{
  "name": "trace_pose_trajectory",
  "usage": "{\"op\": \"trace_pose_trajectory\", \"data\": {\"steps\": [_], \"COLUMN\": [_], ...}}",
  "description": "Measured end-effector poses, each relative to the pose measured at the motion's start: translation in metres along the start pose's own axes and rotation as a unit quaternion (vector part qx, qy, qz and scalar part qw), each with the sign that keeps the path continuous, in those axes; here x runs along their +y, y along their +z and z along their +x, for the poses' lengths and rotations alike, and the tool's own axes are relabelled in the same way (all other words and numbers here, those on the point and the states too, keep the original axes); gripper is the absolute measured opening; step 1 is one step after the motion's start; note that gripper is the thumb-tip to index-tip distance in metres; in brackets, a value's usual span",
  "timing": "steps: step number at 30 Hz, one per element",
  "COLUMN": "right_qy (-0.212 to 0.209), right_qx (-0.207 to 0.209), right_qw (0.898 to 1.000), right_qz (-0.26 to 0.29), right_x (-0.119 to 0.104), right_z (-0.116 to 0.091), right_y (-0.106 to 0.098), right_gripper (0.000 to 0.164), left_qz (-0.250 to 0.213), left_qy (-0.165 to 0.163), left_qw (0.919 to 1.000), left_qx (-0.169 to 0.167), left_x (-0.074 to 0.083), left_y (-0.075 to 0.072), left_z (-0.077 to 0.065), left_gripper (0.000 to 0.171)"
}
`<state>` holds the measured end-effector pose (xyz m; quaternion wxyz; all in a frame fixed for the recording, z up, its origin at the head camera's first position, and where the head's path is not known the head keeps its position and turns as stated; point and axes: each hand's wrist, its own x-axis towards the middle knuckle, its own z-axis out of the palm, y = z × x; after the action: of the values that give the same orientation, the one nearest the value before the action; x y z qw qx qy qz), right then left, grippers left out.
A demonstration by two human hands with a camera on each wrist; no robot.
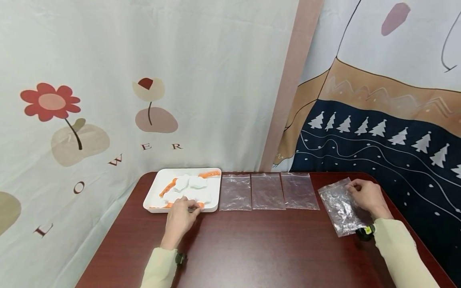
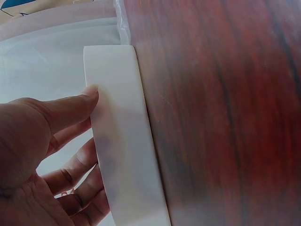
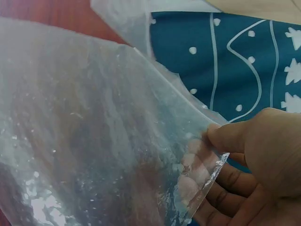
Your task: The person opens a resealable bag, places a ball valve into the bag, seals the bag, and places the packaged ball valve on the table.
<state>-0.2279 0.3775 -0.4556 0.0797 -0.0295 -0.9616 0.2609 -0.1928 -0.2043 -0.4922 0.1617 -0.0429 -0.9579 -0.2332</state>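
My left hand (image 1: pixel 181 214) reaches over the white tray's (image 1: pixel 215 190) near rim, by orange-and-white pieces (image 1: pixel 168 187); whether it grips one, I cannot tell. Right of the tray, my right hand (image 1: pixel 368 196) pinches a clear bag (image 1: pixel 337 209).

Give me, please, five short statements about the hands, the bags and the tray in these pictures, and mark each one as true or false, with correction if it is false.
1. The right hand pinches a clear plastic bag near one corner. True.
2. The left hand holds a plastic bag. False: it is at the near edge of the white tray.
3. Orange pieces and white pieces lie in the tray. True.
4. The row of three bags lies left of the tray, from the person's side. False: it lies to the right.
5. The tabletop is white. False: it is dark reddish brown.
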Motion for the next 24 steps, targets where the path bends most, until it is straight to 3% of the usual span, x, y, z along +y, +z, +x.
{"op": "trace_pose_trajectory", "data": {"steps": [10, 24], "right_qy": [0.004, 0.0], "right_qx": [0.042, 0.077], "right_qw": [0.999, 0.996], "right_qz": [-0.011, 0.035], "right_x": [-0.021, -0.05], "right_z": [-0.01, -0.029], "right_y": [-0.014, -0.02], "right_gripper": [0.029, 0.041], "left_qz": [0.0, 0.004], "left_qy": [0.001, 0.0], "left_qw": [1.0, 1.0], "left_qx": [0.003, 0.003], "left_x": [-0.001, -0.001], "left_y": [0.002, 0.003], "left_z": [0.0, -0.001], "left_gripper": [0.009, 0.008]}}
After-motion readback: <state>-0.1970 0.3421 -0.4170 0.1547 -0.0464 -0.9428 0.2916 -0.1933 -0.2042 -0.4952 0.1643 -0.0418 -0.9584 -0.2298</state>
